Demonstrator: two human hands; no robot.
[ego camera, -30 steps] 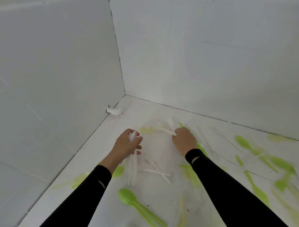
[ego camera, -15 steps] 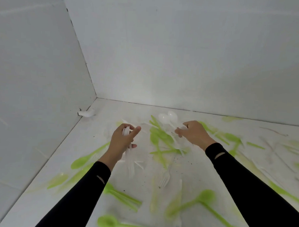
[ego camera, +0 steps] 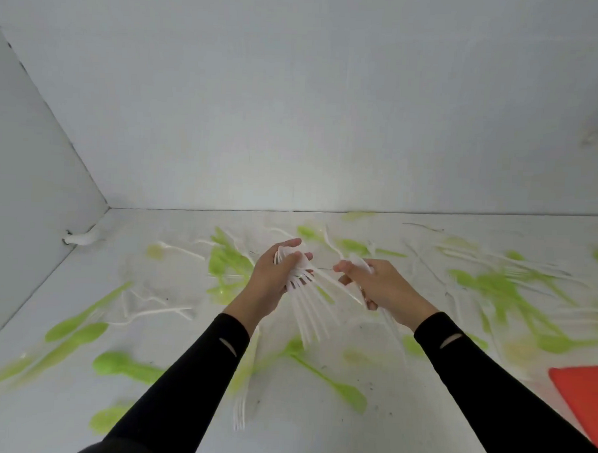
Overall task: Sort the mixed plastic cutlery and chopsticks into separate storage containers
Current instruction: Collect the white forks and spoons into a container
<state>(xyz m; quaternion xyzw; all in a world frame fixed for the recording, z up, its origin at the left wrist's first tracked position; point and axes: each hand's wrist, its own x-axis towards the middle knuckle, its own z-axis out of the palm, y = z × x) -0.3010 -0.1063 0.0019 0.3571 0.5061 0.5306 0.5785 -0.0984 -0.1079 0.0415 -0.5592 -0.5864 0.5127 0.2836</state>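
White walls (ego camera: 296,106) enclose a white surface (ego camera: 186,427) on the far side and the left. Two arms in black sleeves (ego camera: 180,392) reach in from the near edge. A red object (ego camera: 585,396) enters the view at the near right, cut off by the frame, so what it is cannot be told. Green cutlery (ego camera: 123,366) lies scattered across the whole surface, mixed with loose white pieces, among them a blurred white fork (ego camera: 240,412) near the left sleeve. The left hand (ego camera: 271,280), at the centre, has its fingers and thumb clamped on a bundle of white cutlery (ego camera: 309,309), raised off the surface, with the handles fanning out toward the near right. Just right of it, the right hand (ego camera: 384,285) has its fingers curled, pinching a white piece (ego camera: 365,264) too blurred to identify. A small white lump (ego camera: 83,238) sits at the far left corner.
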